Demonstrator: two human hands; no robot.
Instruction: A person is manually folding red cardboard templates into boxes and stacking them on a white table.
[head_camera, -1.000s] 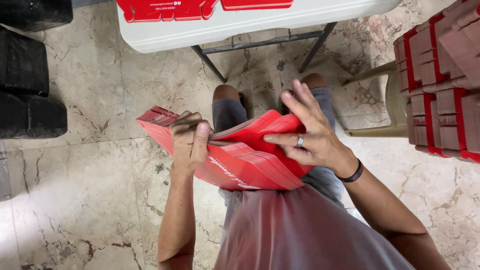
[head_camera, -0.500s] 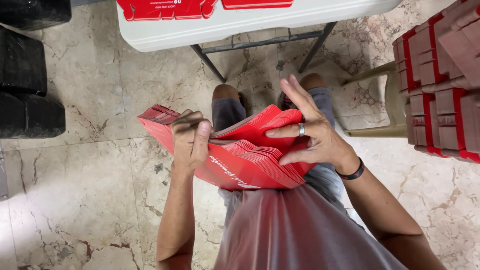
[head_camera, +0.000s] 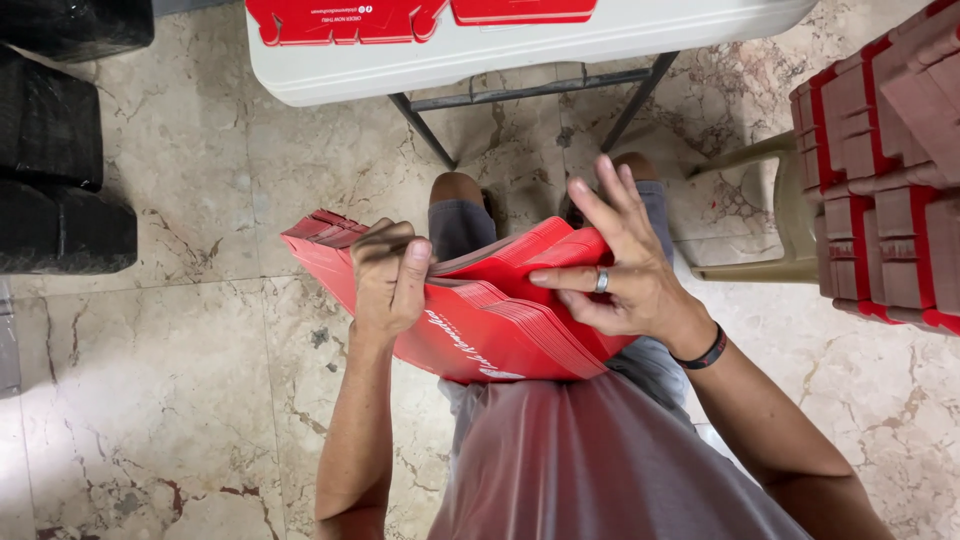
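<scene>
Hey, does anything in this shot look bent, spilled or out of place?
Only the top red flat cardboard sheets bow upward where the right hand lifts them off the stack the left hand grips. Nothing looks spilled or torn.

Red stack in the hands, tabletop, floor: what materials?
Red stack: looks like thin printed cardboard, slightly glossy; the sheets fan and bend at the edges. Tabletop: likely moulded white plastic, matte, with rounded rim. Floor: polished stone-like tile, veined and reflective.
</scene>
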